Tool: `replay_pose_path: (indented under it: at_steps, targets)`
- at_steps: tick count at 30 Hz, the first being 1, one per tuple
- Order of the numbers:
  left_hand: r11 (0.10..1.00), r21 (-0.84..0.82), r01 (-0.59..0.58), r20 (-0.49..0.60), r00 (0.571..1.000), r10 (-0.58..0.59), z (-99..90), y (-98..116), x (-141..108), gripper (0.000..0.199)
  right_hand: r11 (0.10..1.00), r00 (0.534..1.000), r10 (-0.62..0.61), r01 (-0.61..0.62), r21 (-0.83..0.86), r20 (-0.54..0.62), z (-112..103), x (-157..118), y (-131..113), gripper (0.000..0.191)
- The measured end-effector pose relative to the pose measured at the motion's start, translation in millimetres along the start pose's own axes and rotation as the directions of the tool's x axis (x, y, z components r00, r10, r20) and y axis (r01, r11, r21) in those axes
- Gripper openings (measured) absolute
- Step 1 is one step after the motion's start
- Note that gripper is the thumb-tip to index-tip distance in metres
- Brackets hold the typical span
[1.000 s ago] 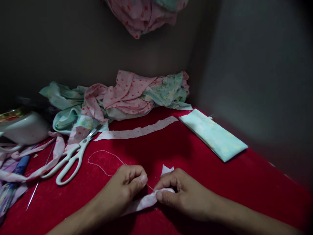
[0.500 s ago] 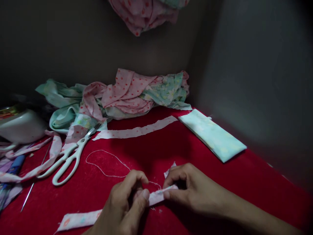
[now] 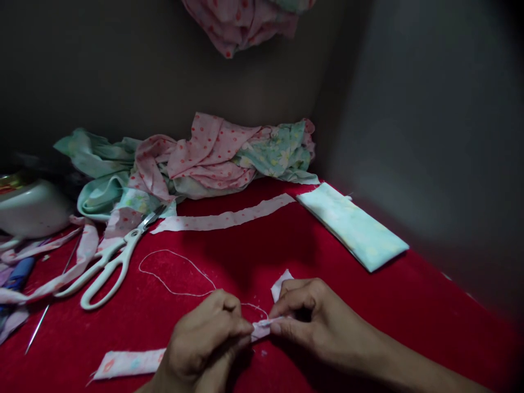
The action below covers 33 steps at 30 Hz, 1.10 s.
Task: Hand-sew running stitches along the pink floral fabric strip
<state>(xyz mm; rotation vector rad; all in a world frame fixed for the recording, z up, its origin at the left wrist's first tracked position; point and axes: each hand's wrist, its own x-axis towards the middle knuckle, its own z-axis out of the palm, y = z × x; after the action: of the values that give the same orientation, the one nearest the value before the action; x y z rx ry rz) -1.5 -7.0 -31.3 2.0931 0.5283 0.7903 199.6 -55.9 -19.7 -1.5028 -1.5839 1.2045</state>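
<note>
My left hand (image 3: 204, 338) and my right hand (image 3: 313, 322) meet at the front of the red cloth-covered table (image 3: 409, 305). Both pinch a narrow pink fabric strip (image 3: 131, 363), whose long tail lies flat to the left and whose short end (image 3: 280, 284) sticks up behind my right fingers. A white thread (image 3: 172, 273) loops across the red cloth and runs into the spot between my fingertips. Whether a needle is in my fingers I cannot tell.
White-handled scissors (image 3: 108, 267) lie at the left. A second long pink strip (image 3: 223, 219) crosses the middle, and a folded pale green cloth (image 3: 352, 226) lies at the right. Crumpled pink and green fabrics (image 3: 196, 164) pile against the back wall. A white bowl (image 3: 33, 210) and a long needle (image 3: 36, 330) are far left.
My left hand slid left along the strip, then came back close to my right hand. The strip's long tail now lies stretched out to the left.
</note>
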Motion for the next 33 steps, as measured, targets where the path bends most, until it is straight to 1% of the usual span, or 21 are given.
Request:
replay_pose_path:
  at_steps: [4, 7, 9, 11, 17, 22, 27, 33]
  targets:
    - [0.992, 0.125, -0.029, 0.028, 0.999, 0.025, 0.5, -1.6, 0.7, 0.016, 0.999, 1.0, -0.014, 0.014, -0.029, -0.004, 0.8, 1.1, -0.1, 0.011]
    - [0.982, 0.187, 0.004, 0.057, 0.998, -0.015, 1.0, -1.5, -1.1, 0.014, 0.998, 1.0, -0.015, 0.016, -0.062, 0.013, 1.1, -0.2, -0.5, 0.012]
    - [0.979, 0.204, 0.003, 0.073, 0.997, -0.018, 1.0, -1.0, -1.6, 0.017, 0.996, 1.0, -0.018, 0.019, -0.083, 0.015, 1.6, -1.0, -0.4, 0.012]
    - [0.982, 0.189, -0.005, 0.084, 0.996, -0.011, 0.3, -0.4, -1.0, 0.021, 0.997, 1.0, -0.011, 0.011, -0.077, 0.009, 2.1, -1.1, -0.3, 0.012]
    - [0.991, 0.135, 0.025, 0.118, 0.992, -0.041, -3.2, 1.0, 3.4, 0.024, 1.0, 1.0, 0.003, -0.003, -0.021, 0.014, 0.3, 0.0, -0.7, 0.012]
    - [0.991, 0.122, 0.06, 0.104, 0.992, -0.073, -1.8, 0.7, 3.3, 0.026, 1.0, 1.0, 0.023, -0.023, 0.009, 0.017, -0.3, -0.7, -1.7, 0.011]
    - [0.994, 0.088, 0.061, 0.126, 0.989, -0.072, -1.4, -2.0, 1.7, 0.027, 1.0, 1.0, 0.015, -0.015, 0.012, 0.021, 0.5, 0.5, -2.3, 0.011]
    - [0.993, 0.099, 0.063, 0.125, 0.989, -0.075, -2.9, -0.3, 2.8, 0.028, 1.0, 1.0, 0.014, -0.015, 0.022, 0.026, -0.7, -0.3, -0.7, 0.011]
